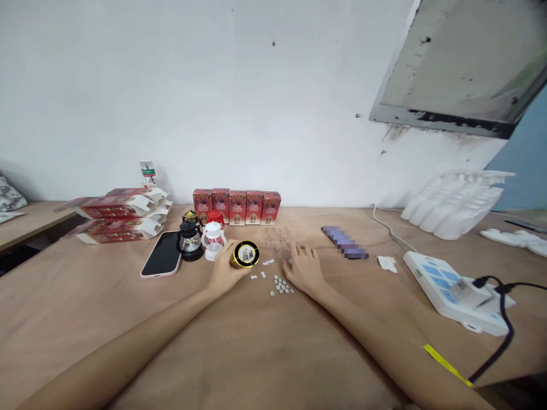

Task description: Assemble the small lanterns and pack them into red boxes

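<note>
My left hand (224,272) is wrapped round a small gold lantern (245,254) lying on its side, its round base facing me. My right hand (302,267) rests on the wooden table (239,347) with fingers curled down, beside several small silver button cells (282,286) and a few white tabs (261,270). What its fingertips touch is hidden. A clear plastic tray (282,238) lies just beyond that hand. Three more little lanterns, black (190,241), white (213,241) and red (216,218), stand left of my left hand.
A row of red boxes (237,206) lines the wall. Flat red cartons (122,219) are stacked at left, with a bottle (147,173) behind and a phone (163,254) in front. A white power strip (455,290) with a black cable and white moulded trays (455,204) lie at right.
</note>
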{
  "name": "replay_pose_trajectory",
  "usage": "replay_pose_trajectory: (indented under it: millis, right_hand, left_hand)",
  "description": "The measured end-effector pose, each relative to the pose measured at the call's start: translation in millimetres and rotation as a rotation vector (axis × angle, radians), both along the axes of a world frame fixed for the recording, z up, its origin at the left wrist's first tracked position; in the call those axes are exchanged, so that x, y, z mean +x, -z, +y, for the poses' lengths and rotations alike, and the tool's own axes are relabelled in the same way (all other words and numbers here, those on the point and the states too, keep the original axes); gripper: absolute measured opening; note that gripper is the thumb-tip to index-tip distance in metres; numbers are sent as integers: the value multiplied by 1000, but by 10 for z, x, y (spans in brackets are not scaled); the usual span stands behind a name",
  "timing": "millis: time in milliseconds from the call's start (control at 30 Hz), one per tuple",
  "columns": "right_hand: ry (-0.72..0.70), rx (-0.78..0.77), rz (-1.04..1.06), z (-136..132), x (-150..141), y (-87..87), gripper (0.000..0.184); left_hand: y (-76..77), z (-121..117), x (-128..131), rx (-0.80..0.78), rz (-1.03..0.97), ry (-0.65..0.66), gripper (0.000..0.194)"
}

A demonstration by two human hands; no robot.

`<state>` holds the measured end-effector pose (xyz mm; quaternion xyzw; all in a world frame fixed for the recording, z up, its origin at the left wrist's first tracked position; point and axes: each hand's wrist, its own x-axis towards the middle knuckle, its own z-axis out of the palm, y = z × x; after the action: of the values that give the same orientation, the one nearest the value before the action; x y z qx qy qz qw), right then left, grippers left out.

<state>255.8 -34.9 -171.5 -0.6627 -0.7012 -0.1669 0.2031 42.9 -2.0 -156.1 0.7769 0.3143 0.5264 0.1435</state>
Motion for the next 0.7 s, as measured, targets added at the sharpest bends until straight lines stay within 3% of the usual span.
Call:
replay_pose_trajectory:
  millis: [200, 400, 500, 567, 700]
  right_hand:
    - [69, -85, -12, -33, -21, -44, 28]
    - [-209, -16, 67, 37, 22, 58, 28]
    - [-274, 59, 90, 49, 59, 64, 26]
    - [-273, 41, 65, 31, 95, -1, 26]
    - [-269, -171, -11, -51, 178, -253, 35]
  left_hand:
    - [24, 24, -1, 17, -24, -12, 23]
    - [13, 13, -5, 18, 0, -21, 23]
    - [10, 9, -5, 11, 17, -20, 25]
    - [12, 9, -4, 6, 15, -24, 25]
    - [14, 7, -1, -9, 16, -32, 24]
